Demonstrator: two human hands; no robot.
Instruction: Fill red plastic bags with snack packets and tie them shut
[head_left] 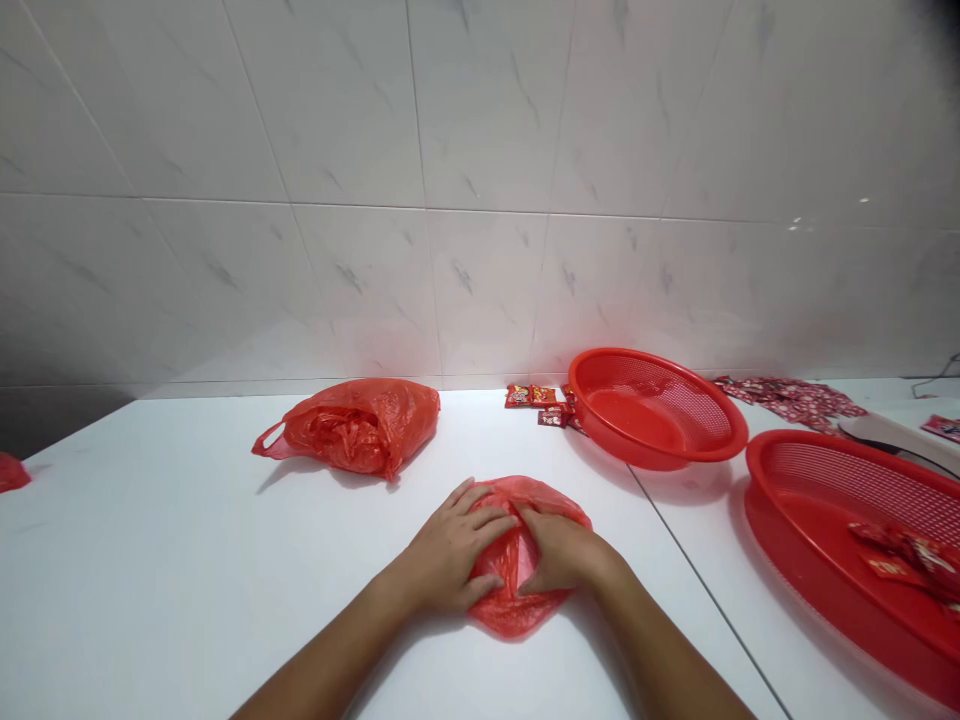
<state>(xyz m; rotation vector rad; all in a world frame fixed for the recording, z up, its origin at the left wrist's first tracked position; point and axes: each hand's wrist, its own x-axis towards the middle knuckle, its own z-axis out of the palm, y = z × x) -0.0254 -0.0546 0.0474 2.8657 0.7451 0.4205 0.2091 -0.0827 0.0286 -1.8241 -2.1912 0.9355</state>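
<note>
White, smooth surface (150,580), crossed at right by thin dark seam (675,535) slanting toward lower right. On it, front centre: crumpled red plastic bag (517,618), low and spread. Farther back, left of centre: fuller red bag (409,415), lying on its side. Far left edge: red object (11,472), mostly cut off. Back, right of centre: few small red packets (531,396) beside round red basket (649,425). Right front: larger red basket (814,520). Behind baskets: spread of red-and-white packets (806,402); near them, pale item (904,438), perhaps tray, partly hidden.
</note>
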